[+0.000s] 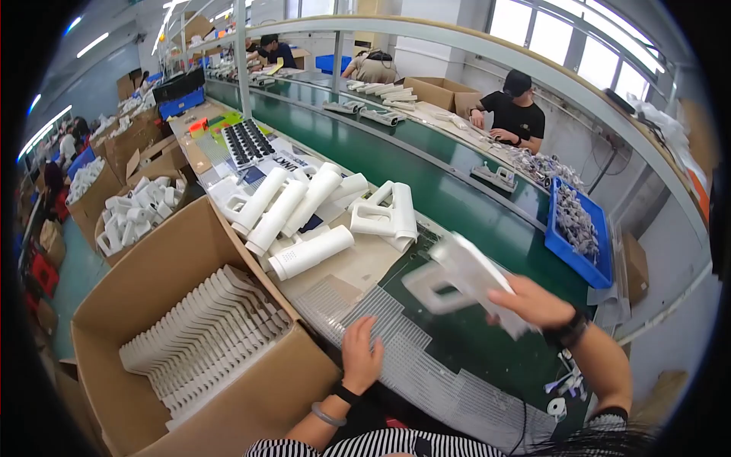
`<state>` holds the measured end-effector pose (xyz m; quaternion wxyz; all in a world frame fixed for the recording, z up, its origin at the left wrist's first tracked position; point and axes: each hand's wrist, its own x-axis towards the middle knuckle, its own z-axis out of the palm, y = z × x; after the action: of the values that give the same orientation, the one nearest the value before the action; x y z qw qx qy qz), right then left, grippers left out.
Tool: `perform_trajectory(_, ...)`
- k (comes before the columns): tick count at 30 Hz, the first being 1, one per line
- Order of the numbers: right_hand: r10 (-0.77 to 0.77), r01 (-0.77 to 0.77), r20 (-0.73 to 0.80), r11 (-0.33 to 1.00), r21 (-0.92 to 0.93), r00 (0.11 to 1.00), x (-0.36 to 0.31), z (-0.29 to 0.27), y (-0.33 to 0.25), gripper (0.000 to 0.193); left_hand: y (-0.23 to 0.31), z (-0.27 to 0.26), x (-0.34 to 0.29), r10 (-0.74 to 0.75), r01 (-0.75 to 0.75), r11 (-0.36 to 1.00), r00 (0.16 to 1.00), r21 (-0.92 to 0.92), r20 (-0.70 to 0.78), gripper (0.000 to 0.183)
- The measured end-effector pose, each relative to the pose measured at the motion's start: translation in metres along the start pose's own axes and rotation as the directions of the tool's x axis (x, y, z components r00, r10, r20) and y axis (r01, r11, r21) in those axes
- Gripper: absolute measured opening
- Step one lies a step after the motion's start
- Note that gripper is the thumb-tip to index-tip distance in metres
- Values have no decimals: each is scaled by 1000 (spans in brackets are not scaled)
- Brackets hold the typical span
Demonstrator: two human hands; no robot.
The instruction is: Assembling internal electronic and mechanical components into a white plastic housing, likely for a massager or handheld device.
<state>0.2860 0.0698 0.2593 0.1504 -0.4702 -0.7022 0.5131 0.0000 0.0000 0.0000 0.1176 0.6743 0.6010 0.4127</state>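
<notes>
My right hand (539, 302) is closed on the wide end of a white plastic housing with a loop handle (468, 266), smeared by motion and held over the green belt side of the bench. Over the edge of a grey ridged mat (415, 362), my left hand (361, 355) is open with its fingers apart, holding nothing. Ahead of it lies a pile of white cylindrical housings (312, 253). One white housing with a handle (394, 213) rests at the pile's right side. A cardboard box (99, 324) left of my left hand contains rows of stacked white plastic parts (209, 335).
A green conveyor belt (335, 145) runs along the far side, carrying several white parts. Beyond it, a person in black (518, 118) works near a blue crate (554, 228) of small parts. A black-dotted tray (247, 142) sits past the pile. An overhead rail (426, 29) crosses above.
</notes>
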Motion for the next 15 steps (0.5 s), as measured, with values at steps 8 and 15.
perform_trajectory(8, 449, -485, 264, 870, 87, 853, -188, -4, 98, 50, 137, -17, -48, 704, -662, 681, 710, -311, 30, 68)
perform_trajectory(15, 551, -329, 369, 791, -515, 748, -118, -41, 100, 51, 168, 8, -44, 804, -793, 568, 479, -219, 353, 83)
